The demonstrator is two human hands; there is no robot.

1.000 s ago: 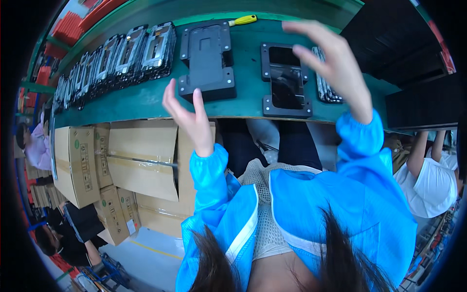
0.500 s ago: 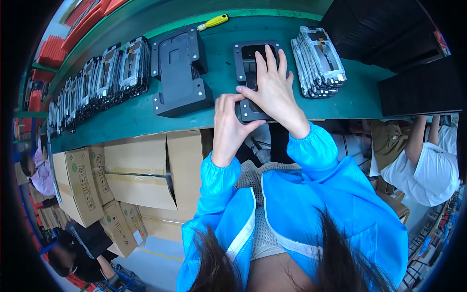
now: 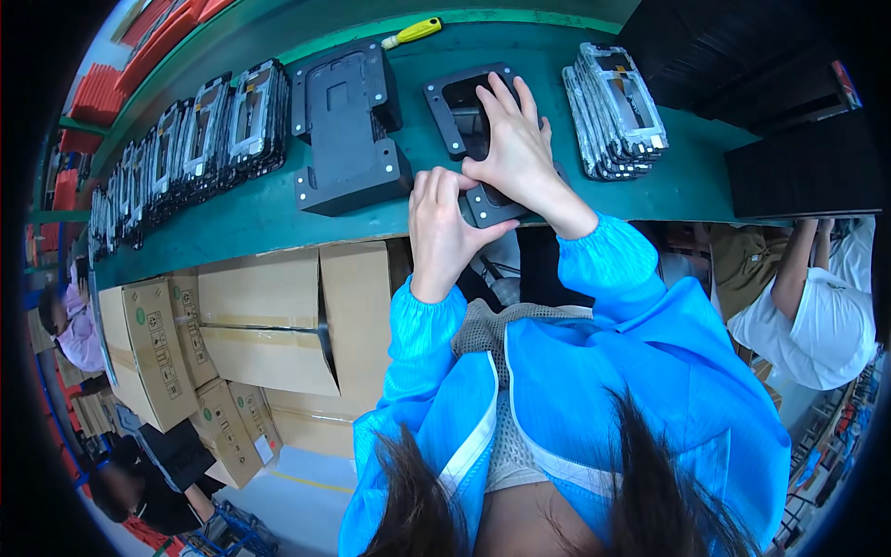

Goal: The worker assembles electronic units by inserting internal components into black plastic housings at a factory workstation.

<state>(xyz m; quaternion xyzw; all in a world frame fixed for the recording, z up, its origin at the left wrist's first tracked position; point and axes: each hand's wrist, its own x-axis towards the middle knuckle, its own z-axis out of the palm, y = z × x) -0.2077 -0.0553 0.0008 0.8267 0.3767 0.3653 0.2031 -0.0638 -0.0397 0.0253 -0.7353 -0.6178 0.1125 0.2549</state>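
Observation:
A black jig plate (image 3: 452, 110) with a rectangular recess lies on the green workbench (image 3: 278, 213) near its front edge. My right hand (image 3: 513, 148) lies flat on top of it, fingers spread and pressing down. My left hand (image 3: 444, 227) grips the plate's near-left corner, thumb against the right hand. Whatever sits in the recess is hidden under the hands. Both sleeves are bright blue.
A second black jig (image 3: 348, 125) stands to the left, and a long row of metal frames (image 3: 186, 148) runs further left. A stack of frames (image 3: 617, 111) lies to the right. A yellow-handled screwdriver (image 3: 415, 33) lies at the back. Cardboard boxes (image 3: 251, 325) sit under the bench; a person in white (image 3: 817, 316) sits at right.
Both hands came down from the air onto the black jig plate and settled there; the right hand now lies flatter and the left holds the corner.

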